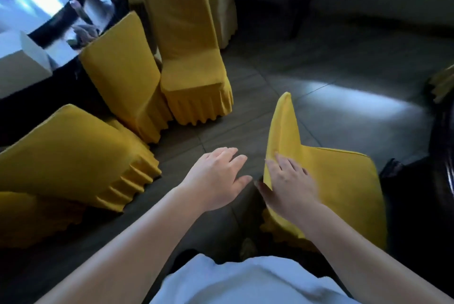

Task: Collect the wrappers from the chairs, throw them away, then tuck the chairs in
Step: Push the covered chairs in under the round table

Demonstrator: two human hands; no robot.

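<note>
The dark tiled floor [331,77] fills the middle of the head view, with the glossy dining table [36,1] up at 10 o'clock. Three yellow-covered chairs line the table's edge: one chair at 9 o'clock [68,153], another at 10 o'clock [122,75], both backs toward the camera and close against the table, and a third near 11 o'clock [194,67], turned with its seat facing out toward the floor and its seat bare.

The chair that matters is the fourth yellow-covered chair [344,180], at 3 to 4 o'clock of the hands, standing apart from the table across the open floor. Its back edge rises toward 12 o'clock, a long axis running from the hands up to its tip.

The right hand [292,183] is the nearer one: it lies on that chair's back edge, fingers fairly straight and spread on the cloth, nothing pinched that I can see. The left hand [216,178] hangs just beside it at 9 o'clock, over the floor, fingers loose and spread, holding nothing.

No wrappers are visible on any seat or in either hand; this chair's seat is mostly hidden, so whether one lies there I cannot tell. My reading is that the chair-tucking step is in hand, and the move would carry this chair toward 10 o'clock, to the table.
</note>
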